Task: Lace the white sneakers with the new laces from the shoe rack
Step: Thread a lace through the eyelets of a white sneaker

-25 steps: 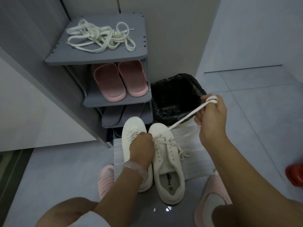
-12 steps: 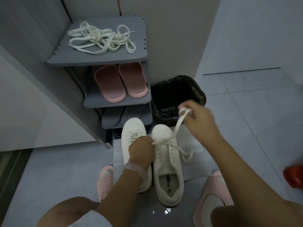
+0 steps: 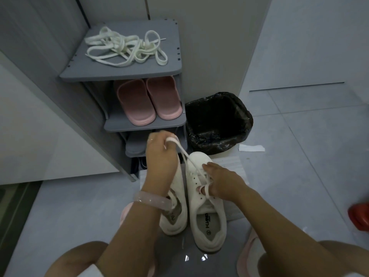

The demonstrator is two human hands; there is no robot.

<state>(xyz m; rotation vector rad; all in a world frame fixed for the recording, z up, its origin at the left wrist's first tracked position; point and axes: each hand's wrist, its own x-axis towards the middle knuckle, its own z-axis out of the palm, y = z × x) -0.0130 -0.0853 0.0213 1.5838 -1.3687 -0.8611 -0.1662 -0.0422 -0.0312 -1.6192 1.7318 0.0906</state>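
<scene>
- The two white sneakers [image 3: 201, 200] are sitting side by side on a pale mat [image 3: 229, 164] on the floor, toes toward the shoe rack [image 3: 123, 74], with the right-hand one being worked on.
- The left hand [image 3: 160, 154] is gripping the lace [image 3: 186, 156] with curled fingers and holding it up taut above the toe; two strands are running down from it to the front eyelets.
- The right hand [image 3: 218, 181] is resting on the same sneaker, a finger hooking a loop of lace near the middle eyelets (whether the other fingers are pinching anything is hard to tell).
- The spare laces [image 3: 123, 48] are lying in a loose tangle on the rack's top shelf, well apart from the hands.
- Handling, as a judgement: the lace is looking flat, soft and very light, so it is likely going limp and twisting unless kept under tension; the stiff tip is probably the best place to pinch for threading.
- The sneaker seems light with a soft upper, so it is likely sliding on the mat under pull; pressing down beside the eyelet row should be steadying it.
</scene>
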